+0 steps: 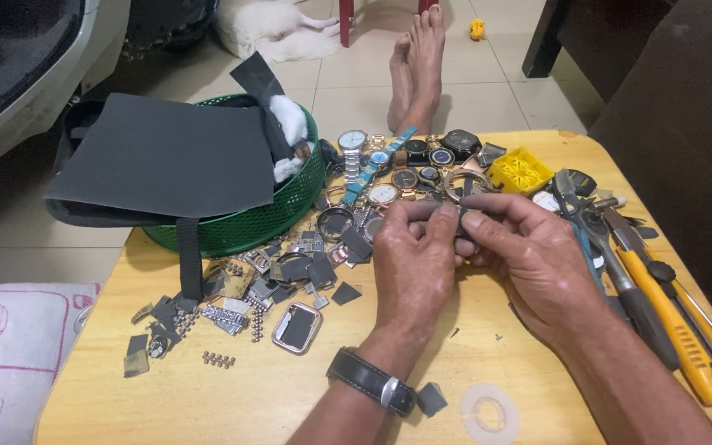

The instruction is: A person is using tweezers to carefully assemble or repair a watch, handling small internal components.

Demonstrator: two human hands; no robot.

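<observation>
While knuckles face up, left hand point(412, 262), right hand point(529, 255) pinch dark strap point(437, 211) (fingertips meeting).

Probably a home watch-repair spot: low wooden table point(208, 387), tiled floor point(488, 74), scattered watches point(389, 177).

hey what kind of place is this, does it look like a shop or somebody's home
Probably a home corner used for watch repair. The low wooden table sits on a tiled floor and is strewn with watches and loose strap parts, with hand tools at one side. Both hands pinch a small dark part.

Two hands point(413, 262) point(529, 255) — one basket point(245, 227)
</observation>
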